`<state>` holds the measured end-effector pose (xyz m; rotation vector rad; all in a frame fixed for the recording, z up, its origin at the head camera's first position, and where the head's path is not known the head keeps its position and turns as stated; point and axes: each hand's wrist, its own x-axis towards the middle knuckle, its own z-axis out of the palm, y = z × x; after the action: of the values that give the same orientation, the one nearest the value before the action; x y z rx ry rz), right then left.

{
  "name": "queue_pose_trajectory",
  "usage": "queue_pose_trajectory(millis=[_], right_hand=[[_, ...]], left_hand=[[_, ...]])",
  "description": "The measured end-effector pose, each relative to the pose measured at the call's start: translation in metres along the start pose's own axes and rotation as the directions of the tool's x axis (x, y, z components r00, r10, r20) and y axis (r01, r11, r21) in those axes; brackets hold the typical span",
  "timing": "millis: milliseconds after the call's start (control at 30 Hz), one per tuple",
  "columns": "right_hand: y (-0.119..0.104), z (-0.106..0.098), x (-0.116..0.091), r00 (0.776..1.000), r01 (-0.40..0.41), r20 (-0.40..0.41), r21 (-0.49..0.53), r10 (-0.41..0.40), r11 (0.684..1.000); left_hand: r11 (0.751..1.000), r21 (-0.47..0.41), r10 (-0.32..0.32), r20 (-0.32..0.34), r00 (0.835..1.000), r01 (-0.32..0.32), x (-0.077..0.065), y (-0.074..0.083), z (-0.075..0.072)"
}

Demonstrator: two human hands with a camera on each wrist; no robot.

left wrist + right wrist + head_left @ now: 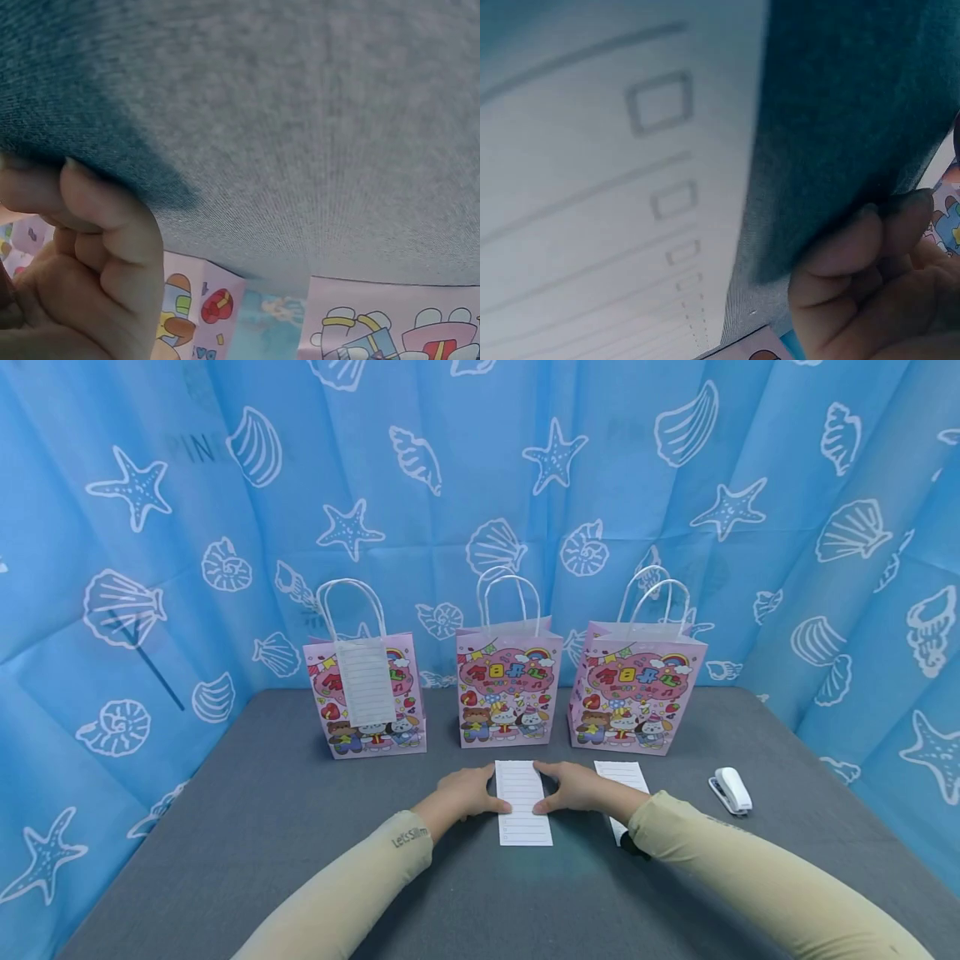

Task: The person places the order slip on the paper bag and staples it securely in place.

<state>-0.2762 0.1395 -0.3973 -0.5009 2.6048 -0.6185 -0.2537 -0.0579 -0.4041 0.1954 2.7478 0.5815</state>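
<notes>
A white lined checklist slip [522,814], with small boxes along its left side, lies in the middle in the head view. My left hand [467,792] holds its left edge, the thumb over the paper and the index finger near the top corner. Mirroring it, my right hand [573,787] holds the right edge. Curled left fingers [112,210] show low over the grey table in the left wrist view. In the right wrist view, right fingers [847,247] curl beside the slip's edge. A second checklist slip [619,773] lies partly hidden under my right forearm.
Three pink cartoon gift bags stand at the back: left [412,693], middle [507,693] and right [633,693]. Another checklist slip [365,681] hangs across the left bag's front. A white stapler [731,791] lies at the right. Behind the grey table [247,827] hangs a blue curtain [480,460].
</notes>
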Motion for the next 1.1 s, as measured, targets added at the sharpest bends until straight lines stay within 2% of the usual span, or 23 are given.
queue_pose_trajectory(millis=[133,233,367,500,667,800,967,1033,1100], right_hand=[[-0.001,0.002,-0.001,0.999,-0.004,-0.033,-0.022,0.004,1.0],[-0.003,0.003,-0.002,0.999,-0.007,-0.054,-0.039,0.005,0.999],[-0.004,0.005,-0.004,0.997,-0.007,-0.071,-0.041,0.004,0.999],[-0.004,0.006,-0.006,0.996,0.008,-0.089,-0.043,-0.011,0.999],[-0.004,0.006,-0.005,0.996,0.018,-0.087,-0.039,-0.021,0.999],[-0.007,0.0,-0.006,0.996,-0.004,-0.094,0.048,0.008,0.999],[-0.01,-0.009,-0.008,0.974,0.008,-0.225,0.174,0.032,0.985],[-0.011,-0.011,-0.009,0.965,0.019,-0.255,0.281,0.055,0.959],[-0.011,-0.012,-0.009,0.96,0.037,-0.27,0.39,0.075,0.92]], left_hand=[[0.999,0.044,-0.012,-0.014,1.0,0.013,0.001,0.003,0.001],[0.999,0.024,-0.024,-0.023,0.999,0.025,0.002,0.005,0.001],[0.993,-0.109,-0.038,-0.052,0.998,0.032,0.003,0.009,0.0],[0.971,-0.233,-0.072,-0.061,0.996,0.056,0.007,0.012,-0.003],[0.938,-0.334,-0.117,-0.051,0.992,0.094,0.012,0.013,-0.004],[0.902,-0.422,-0.128,-0.063,0.99,0.089,0.012,0.012,-0.005],[0.883,-0.469,-0.072,-0.09,0.993,0.022,0.005,0.011,-0.008],[0.88,-0.474,-0.045,-0.1,0.994,-0.008,0.003,0.011,-0.008],[0.877,-0.48,-0.026,-0.107,0.994,-0.028,0.001,0.011,-0.009]])
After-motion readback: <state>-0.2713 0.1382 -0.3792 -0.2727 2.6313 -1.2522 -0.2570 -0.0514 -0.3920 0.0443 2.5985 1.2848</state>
